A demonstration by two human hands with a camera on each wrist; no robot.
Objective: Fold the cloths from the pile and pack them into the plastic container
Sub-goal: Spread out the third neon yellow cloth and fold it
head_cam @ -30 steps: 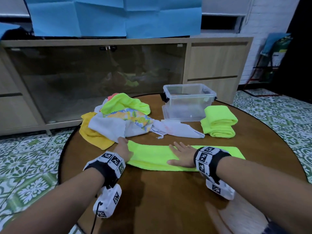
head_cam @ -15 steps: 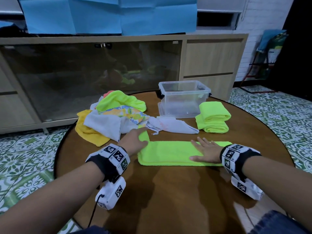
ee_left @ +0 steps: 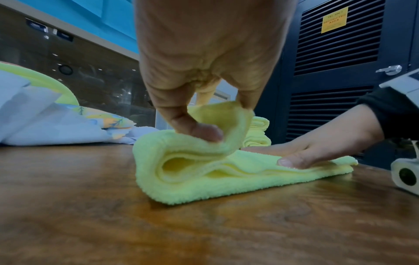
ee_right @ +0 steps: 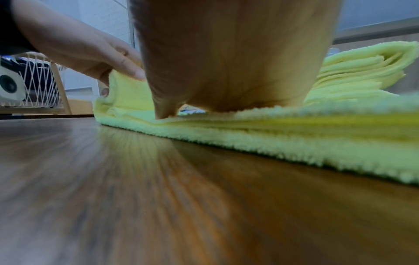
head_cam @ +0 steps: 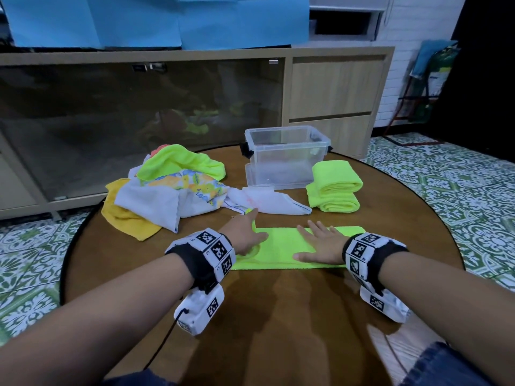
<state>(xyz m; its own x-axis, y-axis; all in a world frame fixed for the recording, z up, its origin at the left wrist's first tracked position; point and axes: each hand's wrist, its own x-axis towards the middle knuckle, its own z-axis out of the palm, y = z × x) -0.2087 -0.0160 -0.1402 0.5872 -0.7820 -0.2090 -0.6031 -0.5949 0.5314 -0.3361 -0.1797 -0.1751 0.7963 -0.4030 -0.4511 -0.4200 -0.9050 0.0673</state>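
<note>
1. The left hand (ee_left: 199, 71) is pinching the green cloth (head_cam: 281, 247) by its end, fingers clamped, lifting it off the surface (head_cam: 278, 316).
2. The right hand (head_cam: 320, 246) is pressing flat, fingers apart.
3. Next: carrying that end rightward, edges aligned.

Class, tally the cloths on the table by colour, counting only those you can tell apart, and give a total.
Neon green cloths: 4 (strip being folded, two folded, one on the pile)
White cloths: 2
Floral cloth: 1
Yellow cloth: 1
Orange cloth: 1, barely showing
Total: 9
</note>
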